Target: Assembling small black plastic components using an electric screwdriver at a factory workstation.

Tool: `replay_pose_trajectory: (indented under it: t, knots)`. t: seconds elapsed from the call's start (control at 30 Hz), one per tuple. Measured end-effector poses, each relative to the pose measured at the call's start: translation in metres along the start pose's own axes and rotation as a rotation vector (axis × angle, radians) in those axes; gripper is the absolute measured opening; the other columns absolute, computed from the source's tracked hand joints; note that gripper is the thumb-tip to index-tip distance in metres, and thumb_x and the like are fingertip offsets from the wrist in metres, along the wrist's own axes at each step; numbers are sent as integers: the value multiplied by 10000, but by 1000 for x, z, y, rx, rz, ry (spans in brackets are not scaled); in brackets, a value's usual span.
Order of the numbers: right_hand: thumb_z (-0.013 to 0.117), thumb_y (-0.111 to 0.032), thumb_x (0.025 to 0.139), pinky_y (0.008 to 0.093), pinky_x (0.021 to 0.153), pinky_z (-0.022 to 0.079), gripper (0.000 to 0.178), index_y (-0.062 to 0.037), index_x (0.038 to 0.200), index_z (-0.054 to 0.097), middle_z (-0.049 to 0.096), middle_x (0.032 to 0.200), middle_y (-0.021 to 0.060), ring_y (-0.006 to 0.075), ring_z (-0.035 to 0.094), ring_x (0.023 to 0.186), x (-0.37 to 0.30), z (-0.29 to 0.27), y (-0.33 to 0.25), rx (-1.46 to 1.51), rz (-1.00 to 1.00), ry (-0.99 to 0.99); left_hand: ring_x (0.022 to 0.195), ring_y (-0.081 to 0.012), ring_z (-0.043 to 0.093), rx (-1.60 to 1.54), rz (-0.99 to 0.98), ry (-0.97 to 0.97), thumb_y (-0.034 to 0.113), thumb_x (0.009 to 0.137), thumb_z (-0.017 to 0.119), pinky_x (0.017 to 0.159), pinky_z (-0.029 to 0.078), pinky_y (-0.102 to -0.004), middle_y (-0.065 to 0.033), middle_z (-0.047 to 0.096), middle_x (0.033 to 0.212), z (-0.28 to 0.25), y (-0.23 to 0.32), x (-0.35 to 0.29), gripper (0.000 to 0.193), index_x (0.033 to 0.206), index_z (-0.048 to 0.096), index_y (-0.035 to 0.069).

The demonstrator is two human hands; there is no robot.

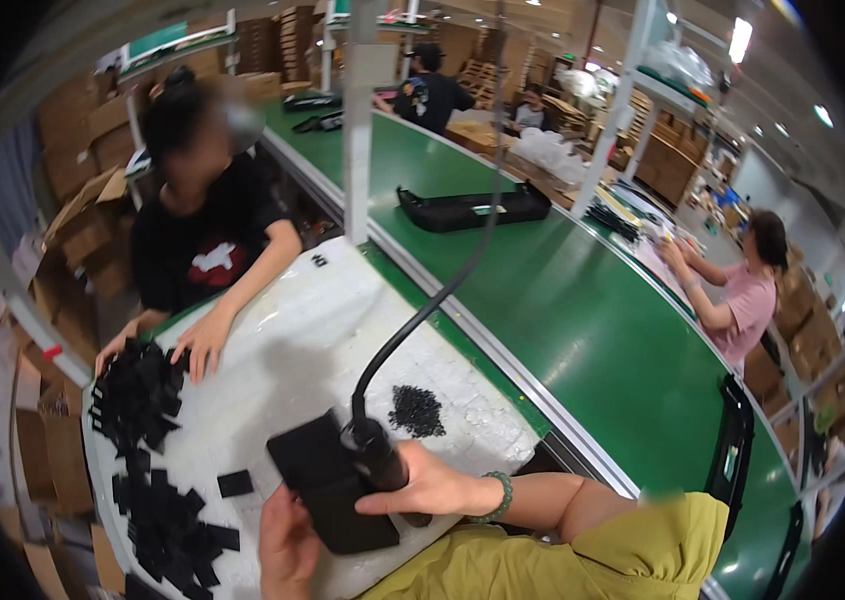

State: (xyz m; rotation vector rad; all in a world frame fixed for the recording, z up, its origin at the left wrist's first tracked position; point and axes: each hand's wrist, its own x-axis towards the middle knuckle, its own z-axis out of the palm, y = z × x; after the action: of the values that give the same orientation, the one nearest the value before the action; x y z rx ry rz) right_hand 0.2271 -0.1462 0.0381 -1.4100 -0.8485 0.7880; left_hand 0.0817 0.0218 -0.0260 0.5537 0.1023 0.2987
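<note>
Two hands on the job. Right hand [413, 490] is wrapped tight around the driver [375, 455], cable rising from it, tip down on the black part [328, 480] lying on the white bench [343, 320]. Left hand [288, 545] grips the part's near edge, fingers curled. Step looks like fastening. Next likely needs a screw from the pile [416, 411] just beyond.

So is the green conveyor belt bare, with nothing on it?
No, a long black tray-like part lies on the green conveyor belt.
</note>
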Motion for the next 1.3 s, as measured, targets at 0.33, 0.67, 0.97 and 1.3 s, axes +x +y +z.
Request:
replay_pose_trajectory:
  t: [0.33,0.67,0.97,1.3]
  knots:
    - [760,-117,693,253,738,417,370,-16,974,541,519,848,6,96,485,809,-14,-21,-21,144,25,-27,1052,-226,571,445,132,323,314,911,475,855,476,-356,-152,588,1137,1,76,-50,462,1237,468,-14]
    - [663,-128,744,287,633,493,616,30,1261,367,602,948,129,195,600,698,10,10,16,414,119,-61,735,-49,563,503,472,681,66,862,619,662,477,-208,8,622,838,27,12,-112,193,1044,583,10]
    - [566,-115,784,242,567,415,498,32,1229,395,588,820,86,137,493,593,18,9,34,425,160,-55,813,-94,587,347,679,1362,133,924,521,716,511,-240,-13,607,920,-56,66,-226,125,1016,571,66]
    - [557,-124,815,242,567,393,502,-19,1276,388,585,853,54,116,458,599,16,-2,33,372,138,-41,629,-100,565,107,1252,1573,127,882,582,605,544,-237,-23,601,793,-116,58,-273,75,868,579,53]
